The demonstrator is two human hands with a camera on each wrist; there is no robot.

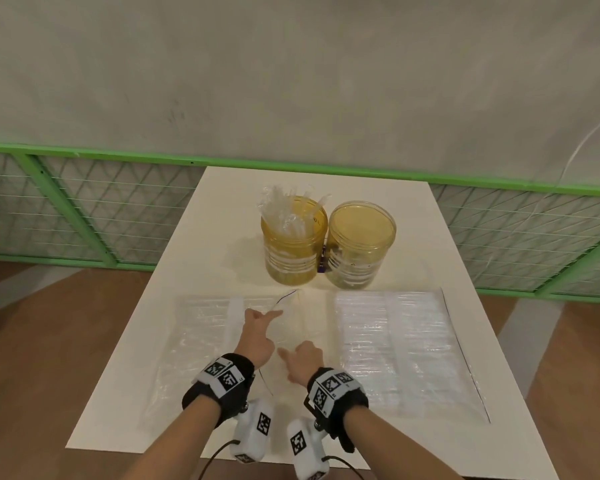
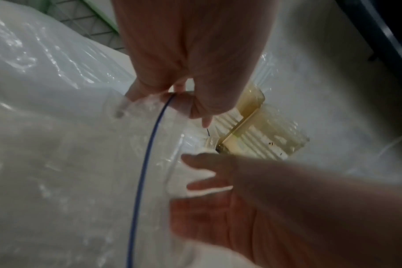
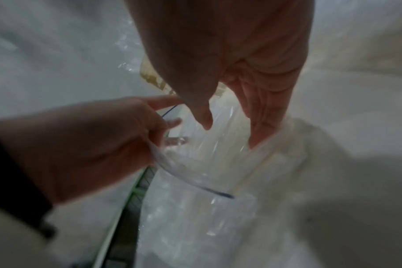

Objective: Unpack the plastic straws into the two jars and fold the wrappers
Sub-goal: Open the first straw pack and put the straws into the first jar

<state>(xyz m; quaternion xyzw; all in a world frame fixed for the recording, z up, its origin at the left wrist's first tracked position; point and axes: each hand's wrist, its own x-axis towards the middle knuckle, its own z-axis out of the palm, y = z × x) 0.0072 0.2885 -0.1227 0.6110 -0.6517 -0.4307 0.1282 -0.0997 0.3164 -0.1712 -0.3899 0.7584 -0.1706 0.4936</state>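
Note:
Two amber jars stand at the table's far middle: the left jar [image 1: 293,244] holds clear straws [image 1: 284,209], the right jar [image 1: 361,244] looks empty. A clear wrapper bag [image 1: 194,341] with a blue-lined mouth lies on the left, part filled with straws. My left hand [image 1: 260,320] pinches the blue-lined rim [image 2: 149,154] and lifts it. My right hand [image 1: 293,358] reaches into the mouth of the bag [image 3: 195,181] with straight fingers [image 3: 259,127], holding nothing. A second bag of straws [image 1: 395,341] lies flat on the right.
The white table [image 1: 222,216] is narrow, and both bags reach close to its side edges. Behind the table runs a green mesh fence [image 1: 84,209] below a pale wall. Wooden floor shows on both sides.

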